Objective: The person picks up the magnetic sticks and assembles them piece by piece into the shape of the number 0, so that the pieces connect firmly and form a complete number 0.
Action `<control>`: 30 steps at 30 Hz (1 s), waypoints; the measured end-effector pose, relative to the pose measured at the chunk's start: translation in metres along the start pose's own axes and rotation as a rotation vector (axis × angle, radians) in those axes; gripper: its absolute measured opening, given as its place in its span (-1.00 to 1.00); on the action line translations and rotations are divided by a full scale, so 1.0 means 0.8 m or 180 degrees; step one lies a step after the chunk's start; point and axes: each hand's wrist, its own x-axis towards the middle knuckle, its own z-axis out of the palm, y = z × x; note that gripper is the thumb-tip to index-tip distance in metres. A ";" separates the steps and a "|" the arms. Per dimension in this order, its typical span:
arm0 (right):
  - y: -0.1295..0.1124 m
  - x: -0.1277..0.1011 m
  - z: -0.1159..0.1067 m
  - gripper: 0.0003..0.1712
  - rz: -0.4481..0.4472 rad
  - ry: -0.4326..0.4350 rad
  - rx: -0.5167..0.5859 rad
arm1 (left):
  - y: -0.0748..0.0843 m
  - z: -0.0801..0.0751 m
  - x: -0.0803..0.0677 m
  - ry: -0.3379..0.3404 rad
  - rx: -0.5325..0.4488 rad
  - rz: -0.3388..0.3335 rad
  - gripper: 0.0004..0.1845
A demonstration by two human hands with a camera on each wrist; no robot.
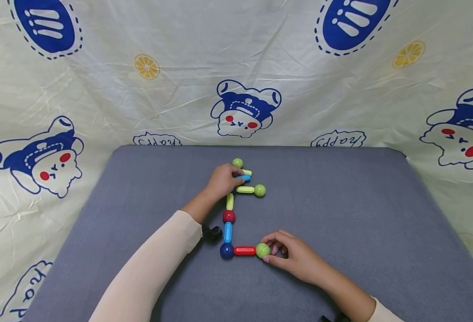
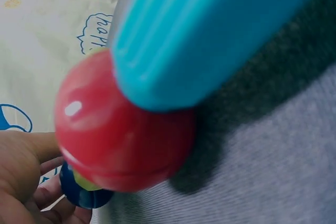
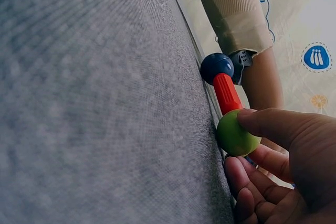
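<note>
My left hand pinches a light blue rod between thumb and fingers at the far end of a chain of balls and rods. Beside those fingers are a green ball and a yellow-green rod. Just below, another yellow-green rod ends in a green ball; a dark blue ball there is mostly hidden in the head view. My right hand pinches the near green ball, which joins a red rod.
Down the chain run a yellow-green rod, a red ball, a light blue rod and a dark blue corner ball. Grey cloth covers the table. A printed curtain hangs behind.
</note>
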 end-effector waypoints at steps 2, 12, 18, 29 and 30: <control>0.000 0.000 0.000 -0.65 -0.0011 0.0005 -0.0006 | 0.001 -0.002 -0.002 0.0015 -0.0069 -0.0042 -0.74; 0.001 0.001 0.003 -0.65 -0.0029 0.0069 -0.0019 | 0.007 -0.012 -0.016 0.0343 -0.0403 0.0077 -0.74; 0.002 0.002 0.003 -0.65 -0.0016 0.0089 -0.0010 | 0.012 -0.014 -0.026 0.0405 -0.0566 0.0149 -0.70; -0.001 0.004 0.001 -0.64 0.0039 0.0163 -0.0012 | 0.029 -0.007 -0.051 0.0316 -0.0959 0.0088 -0.66; -0.001 0.004 0.001 -0.64 0.0037 0.0168 -0.0010 | 0.031 -0.005 -0.053 0.0301 -0.1009 0.0084 -0.66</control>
